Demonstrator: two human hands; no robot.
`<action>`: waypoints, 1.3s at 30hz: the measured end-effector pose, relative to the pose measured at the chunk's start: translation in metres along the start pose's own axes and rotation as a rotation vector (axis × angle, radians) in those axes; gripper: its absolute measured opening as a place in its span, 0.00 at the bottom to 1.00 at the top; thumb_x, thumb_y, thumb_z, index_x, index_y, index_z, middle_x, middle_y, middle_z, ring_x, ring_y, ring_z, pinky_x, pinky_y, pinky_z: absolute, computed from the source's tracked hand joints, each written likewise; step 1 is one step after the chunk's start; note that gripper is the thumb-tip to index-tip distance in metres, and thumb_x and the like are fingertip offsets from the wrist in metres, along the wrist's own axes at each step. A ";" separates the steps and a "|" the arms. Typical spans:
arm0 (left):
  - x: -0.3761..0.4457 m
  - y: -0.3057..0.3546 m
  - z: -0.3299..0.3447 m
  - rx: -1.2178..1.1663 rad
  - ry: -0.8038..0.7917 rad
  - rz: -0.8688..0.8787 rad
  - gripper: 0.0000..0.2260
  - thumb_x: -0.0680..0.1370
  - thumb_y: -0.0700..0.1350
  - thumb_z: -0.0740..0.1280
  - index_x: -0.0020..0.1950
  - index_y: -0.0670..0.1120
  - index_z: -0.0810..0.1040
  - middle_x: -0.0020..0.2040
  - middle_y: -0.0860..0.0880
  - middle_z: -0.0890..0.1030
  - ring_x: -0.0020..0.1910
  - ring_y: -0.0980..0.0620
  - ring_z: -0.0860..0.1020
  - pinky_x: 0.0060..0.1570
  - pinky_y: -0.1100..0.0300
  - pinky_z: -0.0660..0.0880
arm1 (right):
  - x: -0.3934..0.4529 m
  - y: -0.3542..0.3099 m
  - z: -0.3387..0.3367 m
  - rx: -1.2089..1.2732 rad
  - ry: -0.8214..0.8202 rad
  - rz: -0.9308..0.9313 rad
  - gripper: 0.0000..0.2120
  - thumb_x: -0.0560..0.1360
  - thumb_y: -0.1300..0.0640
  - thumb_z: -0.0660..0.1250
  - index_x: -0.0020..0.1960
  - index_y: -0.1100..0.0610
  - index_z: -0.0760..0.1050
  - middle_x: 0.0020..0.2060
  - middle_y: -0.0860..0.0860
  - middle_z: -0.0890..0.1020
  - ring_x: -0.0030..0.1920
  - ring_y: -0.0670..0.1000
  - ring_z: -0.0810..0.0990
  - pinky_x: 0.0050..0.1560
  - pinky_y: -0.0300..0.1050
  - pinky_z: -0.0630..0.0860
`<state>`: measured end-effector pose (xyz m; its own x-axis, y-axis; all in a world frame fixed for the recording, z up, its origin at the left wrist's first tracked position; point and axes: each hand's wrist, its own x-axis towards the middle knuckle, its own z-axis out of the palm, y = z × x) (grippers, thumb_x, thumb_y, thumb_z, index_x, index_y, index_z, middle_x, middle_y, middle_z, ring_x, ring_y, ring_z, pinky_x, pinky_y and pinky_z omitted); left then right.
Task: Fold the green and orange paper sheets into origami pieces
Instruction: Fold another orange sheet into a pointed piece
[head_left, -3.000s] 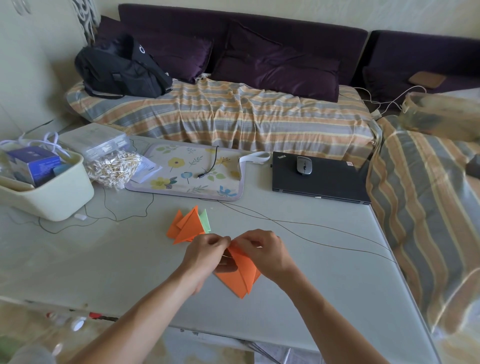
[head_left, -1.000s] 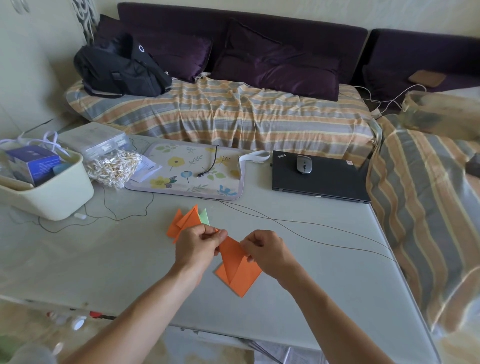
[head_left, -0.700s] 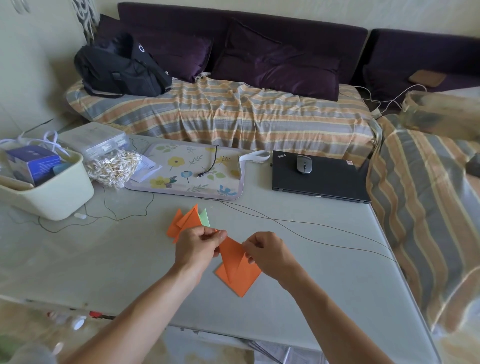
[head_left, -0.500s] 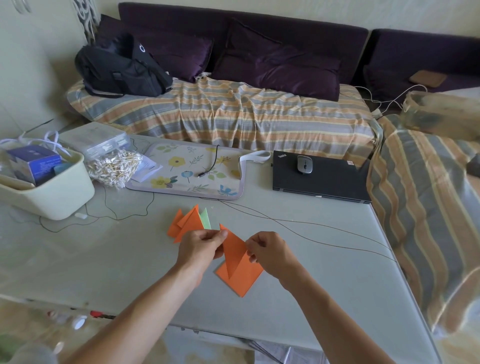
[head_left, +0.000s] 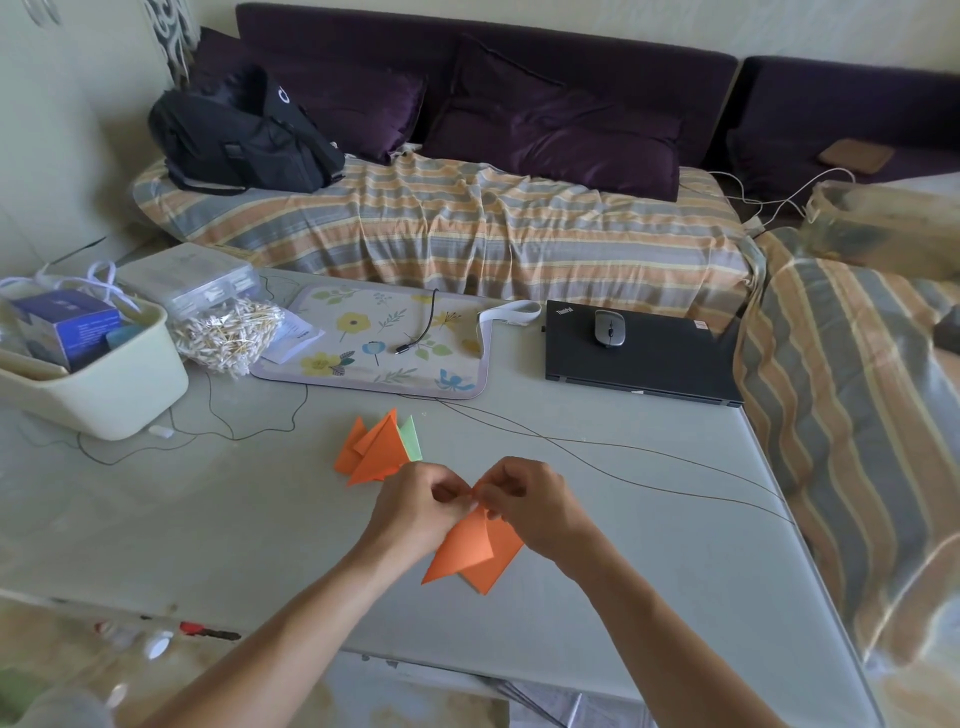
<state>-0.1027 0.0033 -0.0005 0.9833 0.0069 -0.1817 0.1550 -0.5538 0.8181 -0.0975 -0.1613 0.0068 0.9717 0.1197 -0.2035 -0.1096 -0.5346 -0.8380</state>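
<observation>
Orange paper (head_left: 475, 551): a partly folded sheet held low over the near middle of the table (head_left: 218, 519), its lower point close to or on the surface; a triangular flap lies over the left half.
Left hand (head_left: 415, 512): fingers curled, pinching the top tip of the orange paper from the left.
Right hand (head_left: 530, 506): fingers curled, pinching the same tip from the right; the two hands meet there, fingertips all but touching.
Step in hand: judged to be the forming or sharpening of a fold at the upper corner of the sheet.
Doing it well: line up the two edges at the tip before pressing; keep one hand as the anchor while the other runs the crease outward from the corner; press against the table for a crisp line; check that the flap below does not slip out of line.
Risk: a tip pinched off-centre would probably skew every later fold; hard tugging may tear thin paper at the point.
Finished pieces (head_left: 371, 452): a small pile of folded orange shapes just beyond the left hand, with a green piece (head_left: 411, 441) showing at its right edge.
Progress: judged mid-task, since several pieces lie folded and one is in work.
Loose cable (head_left: 623, 457): a thin dark wire crossing the table just beyond the hands, best kept clear of the paper.
Surroundings: floral mat (head_left: 384, 343), closed laptop (head_left: 639, 358) with a mouse (head_left: 609, 328) on it, and a cream bin (head_left: 98, 384) at the far left.
</observation>
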 end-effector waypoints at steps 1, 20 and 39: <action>0.000 0.000 0.000 0.000 -0.009 -0.008 0.02 0.74 0.43 0.76 0.41 0.47 0.86 0.35 0.53 0.85 0.34 0.58 0.81 0.40 0.59 0.78 | 0.000 0.000 0.000 -0.016 0.005 0.005 0.03 0.75 0.59 0.70 0.44 0.57 0.82 0.32 0.48 0.83 0.30 0.41 0.77 0.32 0.30 0.68; 0.000 0.002 -0.002 0.146 0.022 0.006 0.05 0.76 0.46 0.72 0.41 0.49 0.84 0.37 0.56 0.83 0.37 0.61 0.79 0.33 0.69 0.68 | 0.001 0.002 0.002 -0.030 0.083 -0.004 0.04 0.76 0.63 0.66 0.45 0.60 0.80 0.37 0.56 0.85 0.33 0.46 0.78 0.33 0.31 0.71; -0.004 0.005 -0.009 0.129 0.124 -0.017 0.05 0.73 0.44 0.72 0.38 0.48 0.84 0.34 0.54 0.85 0.35 0.63 0.80 0.30 0.74 0.68 | 0.003 0.001 -0.001 -0.054 0.112 0.091 0.06 0.75 0.58 0.67 0.44 0.57 0.82 0.36 0.47 0.83 0.37 0.46 0.78 0.30 0.29 0.68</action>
<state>-0.1046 0.0077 0.0088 0.9860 0.1154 -0.1202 0.1665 -0.6551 0.7369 -0.0948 -0.1624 0.0065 0.9759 -0.0242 -0.2171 -0.1901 -0.5832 -0.7898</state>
